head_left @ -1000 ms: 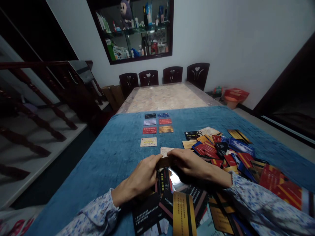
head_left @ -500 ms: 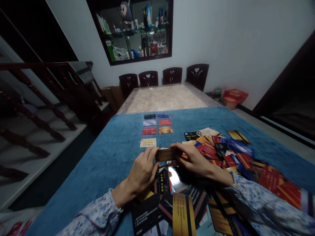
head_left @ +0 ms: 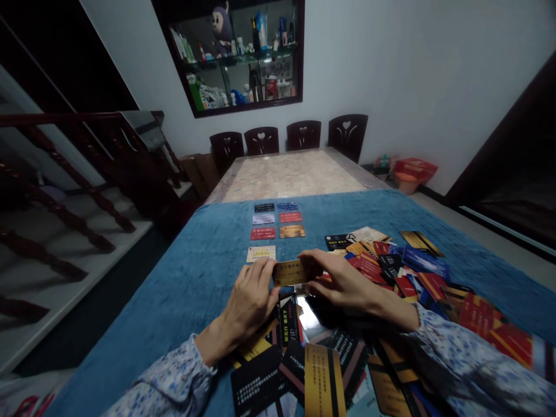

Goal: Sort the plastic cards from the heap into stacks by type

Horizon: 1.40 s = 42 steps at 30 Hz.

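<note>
A gold card with dark lettering is held up between both hands. My left hand pinches its left end between thumb and fingers. At the card's right end, my right hand grips it the same way. Below the hands lies a loose heap of cards, with a black VIP card, a gold striped card and a black card with white text on top. Beyond the hands two columns of cards lie flat, among them a cream card and a gold card.
A second heap of mixed cards spreads over the right of the blue cloth. The bare table end lies beyond, with several dark chairs behind it. A stair railing runs along the left.
The gold card has tilted so that its lettered face shows more clearly. Both hands keep hold of it and have barely moved. The laid-out cards are unchanged.
</note>
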Each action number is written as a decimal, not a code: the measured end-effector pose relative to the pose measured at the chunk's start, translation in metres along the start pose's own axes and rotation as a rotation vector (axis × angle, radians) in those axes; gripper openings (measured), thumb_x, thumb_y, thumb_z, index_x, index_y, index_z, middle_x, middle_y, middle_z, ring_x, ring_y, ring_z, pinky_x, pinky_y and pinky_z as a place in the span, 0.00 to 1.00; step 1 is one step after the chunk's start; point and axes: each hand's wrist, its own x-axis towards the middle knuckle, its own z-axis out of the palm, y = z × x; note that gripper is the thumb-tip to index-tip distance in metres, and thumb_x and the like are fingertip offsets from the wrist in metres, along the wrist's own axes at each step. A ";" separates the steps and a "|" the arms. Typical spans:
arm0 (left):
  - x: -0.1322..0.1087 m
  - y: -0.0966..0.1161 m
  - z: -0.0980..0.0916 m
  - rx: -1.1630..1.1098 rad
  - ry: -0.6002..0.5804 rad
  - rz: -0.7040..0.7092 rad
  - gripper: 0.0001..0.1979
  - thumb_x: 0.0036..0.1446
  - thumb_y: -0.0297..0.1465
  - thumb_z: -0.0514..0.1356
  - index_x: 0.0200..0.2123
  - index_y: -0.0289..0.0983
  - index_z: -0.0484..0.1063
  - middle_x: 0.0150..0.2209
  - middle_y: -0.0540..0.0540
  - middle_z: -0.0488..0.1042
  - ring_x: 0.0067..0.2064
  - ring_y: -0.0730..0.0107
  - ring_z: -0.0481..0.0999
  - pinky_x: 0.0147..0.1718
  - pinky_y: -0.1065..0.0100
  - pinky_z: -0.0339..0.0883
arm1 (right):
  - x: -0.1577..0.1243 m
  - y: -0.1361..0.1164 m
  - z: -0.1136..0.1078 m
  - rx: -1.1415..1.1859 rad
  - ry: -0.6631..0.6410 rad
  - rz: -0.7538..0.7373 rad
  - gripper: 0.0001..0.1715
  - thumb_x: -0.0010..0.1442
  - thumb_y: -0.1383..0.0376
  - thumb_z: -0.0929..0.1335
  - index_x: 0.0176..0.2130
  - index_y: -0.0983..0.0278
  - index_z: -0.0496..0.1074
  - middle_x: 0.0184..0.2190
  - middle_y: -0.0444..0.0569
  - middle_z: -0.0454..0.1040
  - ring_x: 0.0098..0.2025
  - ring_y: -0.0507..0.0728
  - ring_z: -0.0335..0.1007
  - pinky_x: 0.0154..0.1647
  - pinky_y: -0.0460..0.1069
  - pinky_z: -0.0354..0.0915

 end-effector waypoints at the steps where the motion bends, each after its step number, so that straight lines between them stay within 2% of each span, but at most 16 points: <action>1: 0.000 -0.001 0.000 0.000 0.007 0.010 0.24 0.62 0.26 0.53 0.60 0.34 0.53 0.50 0.33 0.71 0.52 0.50 0.74 0.46 0.55 0.71 | 0.000 0.000 -0.001 -0.045 -0.020 -0.017 0.29 0.54 0.74 0.66 0.55 0.65 0.62 0.45 0.56 0.73 0.44 0.59 0.72 0.43 0.52 0.70; 5: 0.000 -0.003 0.002 0.012 0.017 0.014 0.23 0.62 0.26 0.53 0.60 0.32 0.54 0.50 0.33 0.72 0.52 0.51 0.73 0.46 0.56 0.71 | 0.000 0.003 -0.002 -0.259 -0.049 -0.037 0.31 0.55 0.73 0.67 0.58 0.66 0.61 0.46 0.58 0.69 0.42 0.60 0.70 0.39 0.53 0.70; 10: 0.000 -0.004 0.002 -0.017 -0.009 -0.013 0.23 0.62 0.26 0.54 0.60 0.33 0.55 0.51 0.33 0.71 0.52 0.52 0.73 0.46 0.56 0.71 | 0.001 0.011 0.002 -0.430 0.023 -0.089 0.27 0.57 0.73 0.64 0.57 0.67 0.63 0.43 0.58 0.69 0.40 0.60 0.70 0.37 0.54 0.71; 16: 0.008 -0.012 -0.002 -0.073 -0.091 -0.066 0.27 0.60 0.27 0.56 0.61 0.36 0.55 0.54 0.34 0.67 0.54 0.51 0.71 0.48 0.53 0.70 | 0.002 0.011 -0.002 -0.409 0.059 -0.084 0.31 0.55 0.73 0.65 0.58 0.65 0.62 0.45 0.57 0.68 0.43 0.60 0.70 0.40 0.53 0.71; 20: 0.020 -0.021 -0.001 -0.125 -0.156 -0.066 0.26 0.58 0.27 0.58 0.60 0.35 0.58 0.53 0.35 0.67 0.52 0.51 0.71 0.48 0.52 0.70 | 0.007 0.013 -0.010 -0.369 -0.002 -0.046 0.32 0.55 0.71 0.66 0.58 0.64 0.62 0.47 0.57 0.67 0.46 0.61 0.68 0.43 0.55 0.71; 25: 0.042 -0.036 0.004 -0.172 -0.261 -0.044 0.22 0.57 0.29 0.60 0.55 0.34 0.63 0.52 0.36 0.67 0.53 0.52 0.69 0.49 0.53 0.68 | 0.020 0.024 -0.022 -0.374 -0.090 0.018 0.28 0.54 0.68 0.69 0.56 0.65 0.66 0.45 0.56 0.68 0.44 0.60 0.68 0.44 0.55 0.69; 33: 0.082 -0.068 0.022 -0.203 -0.382 -0.012 0.20 0.57 0.31 0.62 0.53 0.35 0.66 0.50 0.39 0.67 0.51 0.55 0.69 0.50 0.55 0.67 | 0.052 0.067 -0.034 -0.382 -0.173 0.061 0.29 0.56 0.63 0.71 0.55 0.67 0.69 0.42 0.55 0.69 0.42 0.60 0.68 0.43 0.53 0.67; 39: 0.105 -0.091 0.048 -0.164 -0.456 -0.011 0.20 0.56 0.32 0.63 0.51 0.33 0.68 0.48 0.38 0.67 0.51 0.54 0.68 0.49 0.56 0.66 | 0.076 0.101 -0.028 -0.445 -0.178 0.108 0.19 0.52 0.64 0.74 0.44 0.67 0.74 0.39 0.52 0.70 0.38 0.57 0.68 0.41 0.51 0.66; 42: 0.113 -0.100 0.061 -0.153 -0.506 -0.022 0.19 0.56 0.33 0.63 0.51 0.34 0.69 0.48 0.38 0.68 0.51 0.54 0.68 0.49 0.56 0.65 | 0.085 0.108 -0.028 -0.442 -0.247 0.148 0.17 0.52 0.65 0.73 0.43 0.68 0.75 0.38 0.52 0.70 0.38 0.57 0.69 0.40 0.49 0.65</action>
